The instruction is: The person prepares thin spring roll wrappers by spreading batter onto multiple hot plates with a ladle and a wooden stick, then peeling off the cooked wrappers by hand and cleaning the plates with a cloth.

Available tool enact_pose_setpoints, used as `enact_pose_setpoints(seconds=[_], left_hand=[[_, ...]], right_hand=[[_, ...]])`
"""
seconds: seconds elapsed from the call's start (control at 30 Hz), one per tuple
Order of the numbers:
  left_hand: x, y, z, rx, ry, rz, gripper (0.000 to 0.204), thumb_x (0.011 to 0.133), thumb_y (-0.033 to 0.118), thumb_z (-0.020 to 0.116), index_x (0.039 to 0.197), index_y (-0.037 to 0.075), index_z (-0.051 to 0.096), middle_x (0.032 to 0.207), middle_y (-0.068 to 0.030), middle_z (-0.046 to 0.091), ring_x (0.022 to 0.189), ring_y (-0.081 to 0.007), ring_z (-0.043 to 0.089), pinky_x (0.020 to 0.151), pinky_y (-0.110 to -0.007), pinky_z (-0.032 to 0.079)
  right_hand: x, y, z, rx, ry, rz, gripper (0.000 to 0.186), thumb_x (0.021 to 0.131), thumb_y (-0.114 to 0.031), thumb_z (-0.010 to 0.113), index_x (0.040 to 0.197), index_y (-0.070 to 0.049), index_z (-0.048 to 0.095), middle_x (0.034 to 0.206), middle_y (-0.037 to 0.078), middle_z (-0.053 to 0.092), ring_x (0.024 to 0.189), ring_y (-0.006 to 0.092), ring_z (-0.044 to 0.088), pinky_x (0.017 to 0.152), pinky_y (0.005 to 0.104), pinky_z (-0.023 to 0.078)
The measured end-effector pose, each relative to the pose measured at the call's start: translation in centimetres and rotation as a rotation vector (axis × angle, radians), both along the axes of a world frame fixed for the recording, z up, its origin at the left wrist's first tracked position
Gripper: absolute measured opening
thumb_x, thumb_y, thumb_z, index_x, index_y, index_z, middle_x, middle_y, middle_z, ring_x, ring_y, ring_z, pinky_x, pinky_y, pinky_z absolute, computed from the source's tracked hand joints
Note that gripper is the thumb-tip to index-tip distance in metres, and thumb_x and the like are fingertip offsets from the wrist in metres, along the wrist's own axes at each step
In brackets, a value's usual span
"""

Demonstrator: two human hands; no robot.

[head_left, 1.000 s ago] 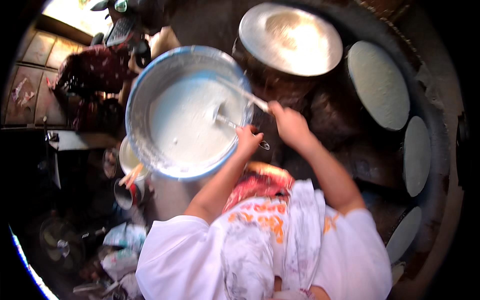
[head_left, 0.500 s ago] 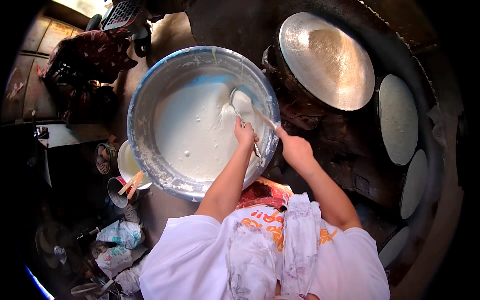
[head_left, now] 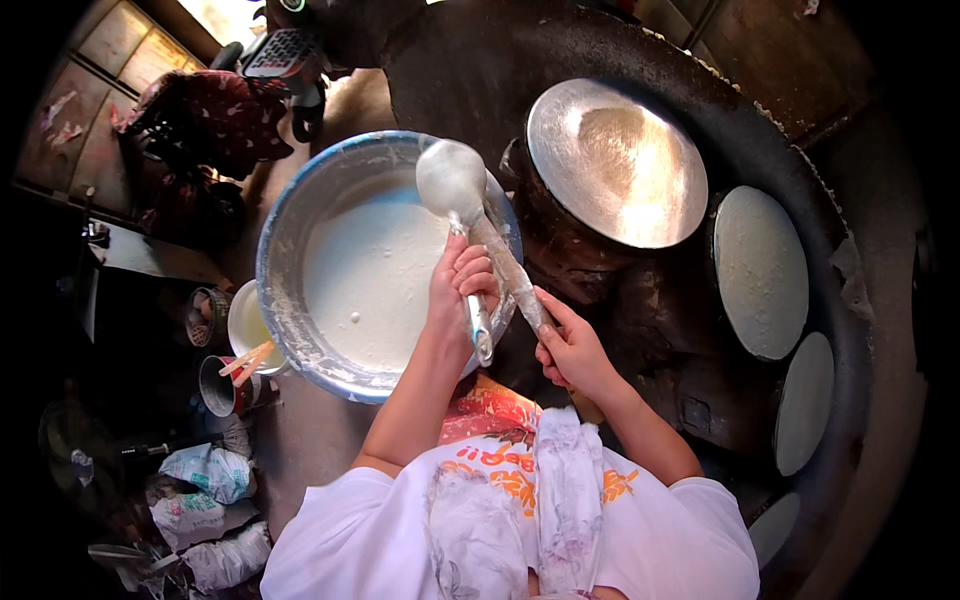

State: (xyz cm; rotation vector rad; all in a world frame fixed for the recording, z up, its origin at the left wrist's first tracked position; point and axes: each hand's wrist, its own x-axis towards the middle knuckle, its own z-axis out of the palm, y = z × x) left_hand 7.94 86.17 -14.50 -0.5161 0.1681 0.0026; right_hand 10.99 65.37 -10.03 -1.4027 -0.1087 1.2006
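A wide metal basin (head_left: 272, 325) stands in front of me, holding thick white batter (head_left: 365, 285). My left hand (head_left: 462, 283) grips the metal handle of a ladle (head_left: 448, 180), whose bowl, coated or filled with batter, is above the basin's far right rim. In my right hand (head_left: 575, 350) is a flat, batter-smeared wooden stick (head_left: 508, 270). Its upper end slants up to the left, against or just beside the ladle below the bowl; whether they touch I cannot tell. The stick's lower end shows below my right hand.
Right of the basin sits a shiny round metal lid or pan (head_left: 620, 165). Round pans with a pale layer (head_left: 762, 270) curve along the dark stove (head_left: 830, 250). At left are a white bucket (head_left: 245, 315) with wooden sticks (head_left: 245, 362), a red can (head_left: 217, 385) and plastic bags (head_left: 210, 475).
The ladle has been raised from the batter, its bowl now over the rim. My right hand has drawn the stick down and nearer me. The whole view has shifted slightly.
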Motion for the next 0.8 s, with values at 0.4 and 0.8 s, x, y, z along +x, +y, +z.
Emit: enact_pose_setpoints(seconds=[0.4,0.8], left_hand=[[-0.6,9.3,35.5,0.446,-0.8,0.117,0.026,0.098,0.009,0.048,0.073,0.008,0.039,0.051,0.0018,0.04,0.034,-0.0082,0.039,0.031,-0.024,0.04],[-13.0,13.1,10.8,0.067,-0.176,-0.233,0.036,0.104,0.028,0.037,0.073,0.009,0.038,0.052,0.0035,0.035,0.041,-0.0083,0.038,0.037,-0.022,0.038]], right_hand=[[2.0,8.7,24.5,0.792,-0.386,-0.048,0.047,0.098,-0.018,0.052,0.143,-0.019,0.042,0.062,0.004,0.052,0.039,0.0057,0.04,0.034,0.0195,0.029],[-3.7,6.1,5.1,0.264,0.183,-0.003,0.044,0.1,-0.015,0.044,0.143,-0.009,0.037,0.062,0.002,0.047,0.036,0.0067,0.036,0.033,0.021,0.029]])
